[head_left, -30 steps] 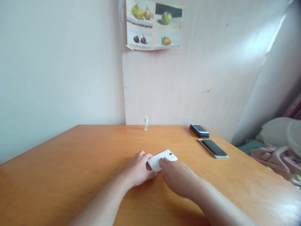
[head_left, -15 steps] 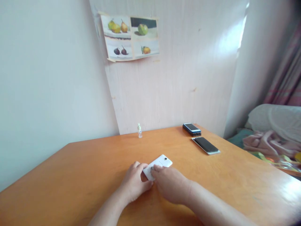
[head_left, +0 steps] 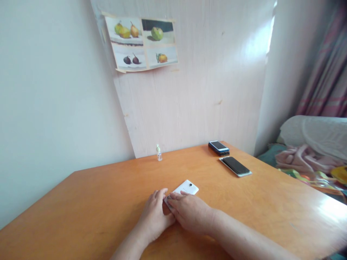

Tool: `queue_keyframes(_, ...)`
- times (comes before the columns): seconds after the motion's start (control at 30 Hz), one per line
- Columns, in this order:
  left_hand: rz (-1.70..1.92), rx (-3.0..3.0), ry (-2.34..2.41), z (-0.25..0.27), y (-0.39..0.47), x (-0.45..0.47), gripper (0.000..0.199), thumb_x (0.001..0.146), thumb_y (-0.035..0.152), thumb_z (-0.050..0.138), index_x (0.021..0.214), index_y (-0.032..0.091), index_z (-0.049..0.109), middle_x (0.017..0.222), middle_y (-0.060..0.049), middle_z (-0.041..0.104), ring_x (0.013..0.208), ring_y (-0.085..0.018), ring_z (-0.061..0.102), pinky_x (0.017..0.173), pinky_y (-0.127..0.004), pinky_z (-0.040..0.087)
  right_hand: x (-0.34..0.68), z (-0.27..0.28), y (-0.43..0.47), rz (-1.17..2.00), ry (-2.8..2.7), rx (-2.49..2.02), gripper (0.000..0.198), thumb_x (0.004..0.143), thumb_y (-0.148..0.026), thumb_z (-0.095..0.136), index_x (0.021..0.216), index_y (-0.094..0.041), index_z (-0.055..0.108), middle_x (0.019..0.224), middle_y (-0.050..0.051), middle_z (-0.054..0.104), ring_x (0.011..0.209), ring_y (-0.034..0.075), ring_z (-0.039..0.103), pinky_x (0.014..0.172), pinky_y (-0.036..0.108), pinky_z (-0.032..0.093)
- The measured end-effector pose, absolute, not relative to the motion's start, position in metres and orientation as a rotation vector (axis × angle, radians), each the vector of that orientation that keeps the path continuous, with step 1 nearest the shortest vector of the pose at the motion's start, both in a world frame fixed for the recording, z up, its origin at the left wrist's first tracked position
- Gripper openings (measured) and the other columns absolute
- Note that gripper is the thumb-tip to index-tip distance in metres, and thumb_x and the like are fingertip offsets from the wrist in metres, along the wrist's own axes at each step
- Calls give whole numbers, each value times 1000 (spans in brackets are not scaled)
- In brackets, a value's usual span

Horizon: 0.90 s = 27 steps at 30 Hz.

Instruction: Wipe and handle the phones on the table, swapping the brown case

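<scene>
Left hand [head_left: 153,215] curls round the near end of a white phone [head_left: 187,187], thumb and fingers apart; can't tell if it's actually gripping. Right hand [head_left: 192,213] lies across the phone's back, fingers straight, thumb hidden, so can't call that grip either. Phone's back-up over the table [head_left: 94,206], camera end away. Further off: black phone [head_left: 236,165] on something white, phone stack [head_left: 219,146], small bottle [head_left: 159,154], fruit pictures [head_left: 143,44] on the wall [head_left: 187,104].
</scene>
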<state>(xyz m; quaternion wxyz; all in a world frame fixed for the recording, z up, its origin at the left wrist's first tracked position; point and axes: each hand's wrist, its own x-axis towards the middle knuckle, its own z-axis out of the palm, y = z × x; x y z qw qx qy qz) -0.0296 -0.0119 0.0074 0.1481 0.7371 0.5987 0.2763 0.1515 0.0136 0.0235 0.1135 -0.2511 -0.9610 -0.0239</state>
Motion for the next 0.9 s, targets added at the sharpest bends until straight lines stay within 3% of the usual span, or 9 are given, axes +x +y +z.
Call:
queue_keyframes(0.23, 766, 2148, 1744, 6, -13, -31, 70, 68, 29, 66, 133, 18, 43, 123, -11, 56, 116, -26, 52, 101, -37, 38, 175, 25, 48, -56, -2610, -1398, 34, 91, -14, 39, 114, -10, 64, 123, 20, 60, 113, 28, 57, 99, 44, 42)
queue_keyframes(0.5, 647, 2213, 1717, 14, -12, -28, 50, 75, 41, 64, 121, 26, 55, 112, -7, 58, 107, -26, 55, 92, -35, 41, 150, 20, 15, -154, -2818, -827, 28, 90, -26, 48, 108, -15, 67, 116, 13, 63, 116, 26, 52, 101, 40, 42)
queue_keyframes(0.63, 633, 2201, 1731, 15, -11, -28, 49, 72, 45, 69, 117, 26, 59, 110, -6, 58, 105, -25, 55, 90, -34, 40, 165, 30, 30, -165, -2760, -1253, 27, 91, -22, 45, 99, -14, 70, 112, 15, 65, 112, 27, 56, 95, 38, 46)
queue_keyframes(0.73, 647, 2203, 1727, 16, -11, -28, 46, 73, 43, 69, 114, 24, 60, 107, -5, 59, 101, -24, 56, 88, -32, 40, 177, 38, 41, -103, -2665, -1556, 30, 90, -18, 43, 104, -12, 70, 116, 18, 64, 107, 26, 61, 87, 36, 50)
queue_keyframes(0.9, 656, 2200, 1741, 19, -12, -26, 38, 73, 38, 70, 107, 25, 63, 102, -4, 59, 95, -22, 57, 82, -30, 40, 171, 47, 26, -48, -2676, -1608, 30, 91, -23, 45, 102, -11, 70, 112, 21, 65, 99, 27, 65, 78, 34, 53)
